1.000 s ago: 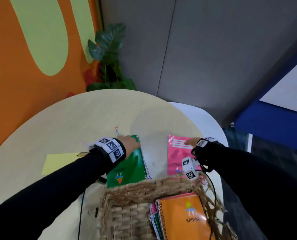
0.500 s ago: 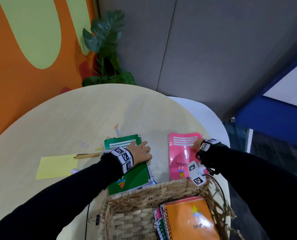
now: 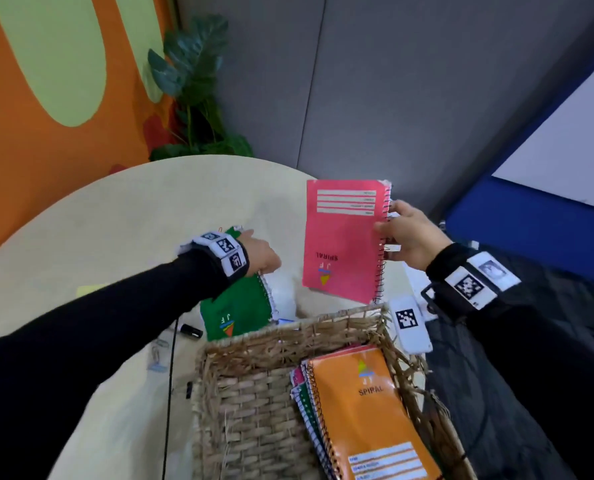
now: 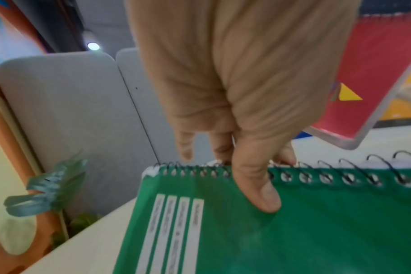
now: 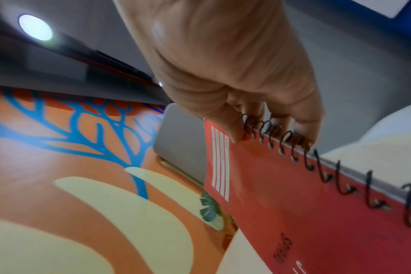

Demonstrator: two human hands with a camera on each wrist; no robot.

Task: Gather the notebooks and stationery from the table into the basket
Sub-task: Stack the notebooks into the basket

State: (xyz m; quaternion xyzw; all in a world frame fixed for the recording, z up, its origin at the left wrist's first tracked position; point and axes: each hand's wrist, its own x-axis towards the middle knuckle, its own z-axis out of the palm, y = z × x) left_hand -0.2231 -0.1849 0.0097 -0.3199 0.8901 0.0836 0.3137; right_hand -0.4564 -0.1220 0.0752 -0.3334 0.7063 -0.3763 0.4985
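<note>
The right hand (image 3: 409, 235) holds the pink notebook (image 3: 344, 240) in the air, above the table (image 3: 115, 216) and just beyond the far rim of the basket (image 3: 254, 393), at approx. 1 o'clock from the basket's centre. In the right wrist view the thumb (image 5: 223, 120) lies on the cover next to the spiral and the other fingers are curled behind the wire, so it is a pinch along the spiral edge. The cover faces the head camera, w/ the "SPIRAL" print upside down.

The left hand (image 3: 261, 252) holds the green notebook (image 3: 236, 310) at its spiral edge, at approx. 11 o'clock from the basket's centre. In the left wrist view the thumb (image 4: 256, 181) presses on the green cover and the fingers go behind the spiral, pinching the notebook. Its near end is hidden behind the basket rim, so I cannot tell if it touches the table.

Inside the basket an orange notebook (image 3: 361, 410) lies on top of a few others, at the right side.

On the table, at 9 o'clock from the basket, there are some paper clips (image 3: 157, 355) and a small black object (image 3: 191, 330); further left a piece of a yellow sticky note (image 3: 87, 289) shows above the left sleeve. A plant (image 3: 191, 91) stands behind the table at 12 o'clock.
</note>
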